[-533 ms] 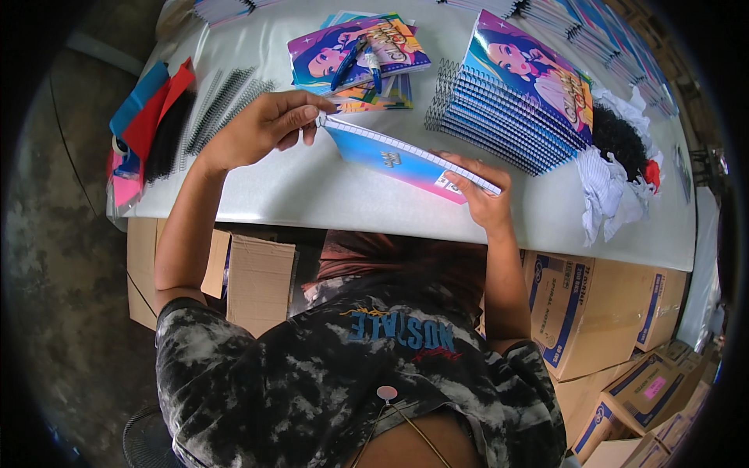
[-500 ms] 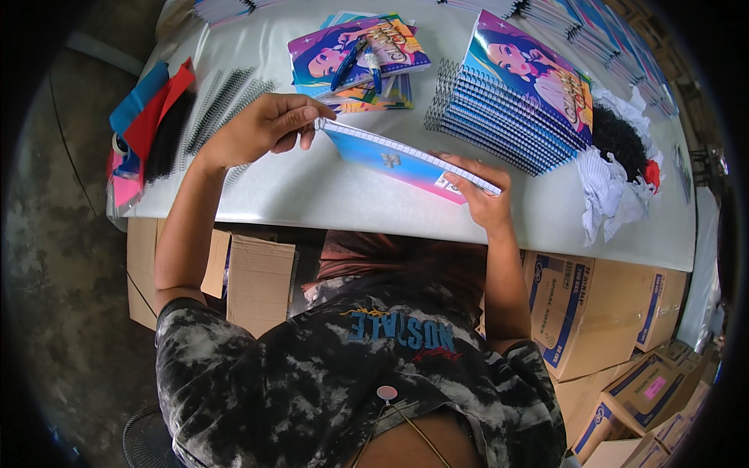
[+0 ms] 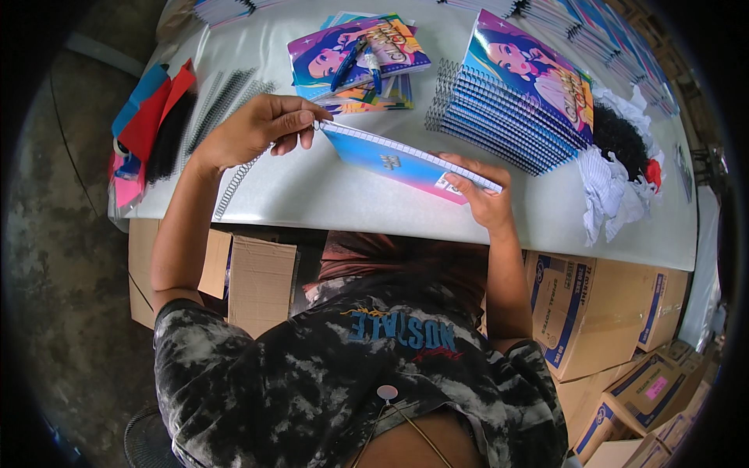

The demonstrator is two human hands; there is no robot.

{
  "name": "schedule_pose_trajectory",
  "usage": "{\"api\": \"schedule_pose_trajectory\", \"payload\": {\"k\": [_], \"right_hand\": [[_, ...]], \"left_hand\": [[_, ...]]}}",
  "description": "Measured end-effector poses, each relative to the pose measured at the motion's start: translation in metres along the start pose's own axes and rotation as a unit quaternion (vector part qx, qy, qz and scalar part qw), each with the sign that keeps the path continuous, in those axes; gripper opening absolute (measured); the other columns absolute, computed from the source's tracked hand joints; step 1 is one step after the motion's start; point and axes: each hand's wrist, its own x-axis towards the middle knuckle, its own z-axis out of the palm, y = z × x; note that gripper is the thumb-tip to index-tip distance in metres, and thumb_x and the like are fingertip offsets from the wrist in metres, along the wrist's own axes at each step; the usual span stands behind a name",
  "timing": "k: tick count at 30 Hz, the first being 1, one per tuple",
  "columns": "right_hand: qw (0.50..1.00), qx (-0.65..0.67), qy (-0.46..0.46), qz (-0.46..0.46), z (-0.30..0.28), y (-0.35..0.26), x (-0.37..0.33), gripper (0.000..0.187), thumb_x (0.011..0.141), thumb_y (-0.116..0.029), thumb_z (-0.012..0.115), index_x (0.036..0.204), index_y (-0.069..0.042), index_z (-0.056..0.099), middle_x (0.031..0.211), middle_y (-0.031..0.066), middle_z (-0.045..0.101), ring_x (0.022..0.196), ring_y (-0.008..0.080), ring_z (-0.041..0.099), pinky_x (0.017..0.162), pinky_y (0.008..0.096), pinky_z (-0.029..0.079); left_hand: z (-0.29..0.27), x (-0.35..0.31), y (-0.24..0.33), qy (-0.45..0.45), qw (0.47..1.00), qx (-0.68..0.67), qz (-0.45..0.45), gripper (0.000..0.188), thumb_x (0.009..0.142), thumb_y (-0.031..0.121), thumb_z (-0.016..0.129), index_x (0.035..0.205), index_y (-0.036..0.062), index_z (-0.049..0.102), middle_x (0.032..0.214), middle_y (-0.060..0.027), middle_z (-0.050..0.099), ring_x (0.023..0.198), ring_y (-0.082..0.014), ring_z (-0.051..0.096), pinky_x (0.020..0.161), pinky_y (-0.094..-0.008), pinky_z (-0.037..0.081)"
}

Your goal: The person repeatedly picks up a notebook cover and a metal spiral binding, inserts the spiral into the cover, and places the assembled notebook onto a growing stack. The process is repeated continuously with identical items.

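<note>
My right hand [image 3: 480,187] grips the right end of a notebook [image 3: 390,162] with a blue-to-pink cover, thumb in front and fingers behind. The notebook is tilted above the table, its row of punched holes along the top edge. At its upper left corner my left hand [image 3: 273,129] is closed, thumb and fingers pinching a wire spiral coil [image 3: 234,187]. One end of the coil meets the corner holes; the rest hangs below my left hand toward the table's front edge. Part of the coil is hidden behind my fingers.
Blue-handled pliers [image 3: 349,66] lie on a stack of illustrated covers [image 3: 312,54]. Loose coils [image 3: 222,101] lie at the left, near red and blue sheets [image 3: 148,117]. Spiral notebooks [image 3: 507,117] are piled at the right beside crumpled cloth [image 3: 616,191]. Cardboard boxes [image 3: 593,312] stand below the table.
The hanging length of coil, faint and blurred before, now shows clearly below my left hand. Both hands and the notebook have stayed almost in place.
</note>
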Motion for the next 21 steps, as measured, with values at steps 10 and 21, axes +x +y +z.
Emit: {"api": "schedule_pose_trajectory", "payload": {"k": [10,21], "right_hand": [[0.997,-0.011,0.032,0.067,0.004,0.001,-0.007,0.023,0.082,-0.003,0.063,0.103,0.004,0.063,0.093,0.0120,0.067,0.082,0.0129,0.061,0.074,0.0236,0.048],[0.987,-0.132,0.017,-0.090,0.014,0.002,-0.003,0.032,0.075,0.007,0.058,0.106,0.001,0.062,0.102,0.0141,0.065,0.090,0.0223,0.065,0.078,0.0272,0.050]], "left_hand": [[0.017,-0.002,-0.005,0.123,0.943,0.237,0.199,0.018,0.084,0.009,0.060,0.100,0.0019,0.060,0.088,-0.0043,0.059,0.077,-0.0147,0.053,0.068,-0.0285,0.043],[0.030,0.001,0.015,0.166,0.794,0.544,0.214,0.022,0.069,0.013,0.072,0.086,0.0064,0.060,0.088,-0.0059,0.061,0.087,-0.0243,0.056,0.083,-0.0347,0.040]]}}
